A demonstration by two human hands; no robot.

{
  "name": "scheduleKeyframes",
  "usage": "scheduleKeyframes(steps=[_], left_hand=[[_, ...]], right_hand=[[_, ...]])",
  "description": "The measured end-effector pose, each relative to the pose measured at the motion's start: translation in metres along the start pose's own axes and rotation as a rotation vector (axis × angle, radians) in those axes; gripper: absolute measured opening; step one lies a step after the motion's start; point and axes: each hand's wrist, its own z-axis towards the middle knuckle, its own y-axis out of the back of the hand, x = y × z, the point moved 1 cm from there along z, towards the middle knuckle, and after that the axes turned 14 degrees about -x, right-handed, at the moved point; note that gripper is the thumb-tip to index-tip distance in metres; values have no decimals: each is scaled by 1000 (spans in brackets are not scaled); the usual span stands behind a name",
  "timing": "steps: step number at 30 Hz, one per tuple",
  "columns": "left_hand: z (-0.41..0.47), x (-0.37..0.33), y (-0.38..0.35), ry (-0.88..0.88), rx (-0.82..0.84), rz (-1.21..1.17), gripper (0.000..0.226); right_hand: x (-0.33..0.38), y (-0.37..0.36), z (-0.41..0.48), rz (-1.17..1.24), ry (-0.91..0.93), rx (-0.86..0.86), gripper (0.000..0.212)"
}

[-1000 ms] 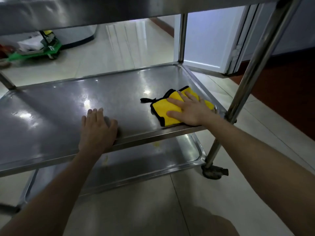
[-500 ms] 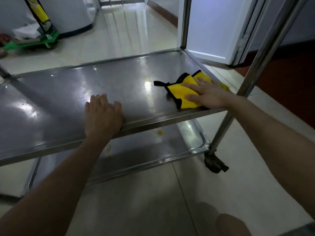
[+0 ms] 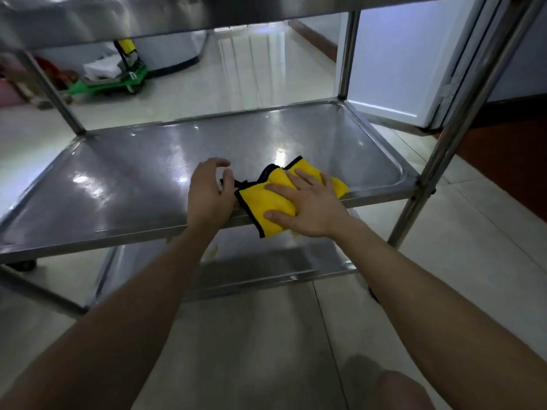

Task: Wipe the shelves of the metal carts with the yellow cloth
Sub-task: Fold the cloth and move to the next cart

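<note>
The yellow cloth [image 3: 260, 199] with black trim lies bunched at the front right of the cart's middle shelf [image 3: 133, 179], its near corner hanging over the front rim. My right hand [image 3: 307, 205] lies flat on it, fingers spread, pressing it down. My left hand [image 3: 210, 190] hovers just left of the cloth with fingers curled and apart, its thumb close to the cloth's black loop, holding nothing. The lower shelf [image 3: 266, 261] shows beneath, with small yellowish marks near its front.
The top shelf [image 3: 118, 16] hangs close overhead. A steel post [image 3: 444, 137] stands at the front right corner. Beyond the cart are a green trolley [image 3: 118, 81] and an open white door [image 3: 393, 60]. My knee [image 3: 384, 386] is at the bottom.
My left hand has lifted off the front rim and moved right, up to the cloth. My right hand has drawn the cloth toward the front edge, so it overhangs.
</note>
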Motion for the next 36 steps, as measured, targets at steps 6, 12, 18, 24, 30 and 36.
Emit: scheduleKeyframes(steps=[6, 12, 18, 24, 30, 36], left_hand=[[-45, 50, 84, 23, 22, 261, 54], [-58, 117, 163, 46, 309, 660, 96], [-72, 137, 159, -57, 230, 644, 108], [-65, 136, 173, -155, 202, 494, 95], [-18, 207, 238, -172, 187, 380, 96], [-2, 280, 270, -180, 267, 579, 105]], right_hand=[[-4, 0, 2, 24, 7, 24, 86], [1, 4, 4, -13, -17, 54, 90], [51, -15, 17, -101, -32, 38, 88], [195, -59, 54, -110, 86, 30, 87], [250, -73, 68, -79, -52, 62, 93], [256, -70, 66, -122, -133, 66, 96]])
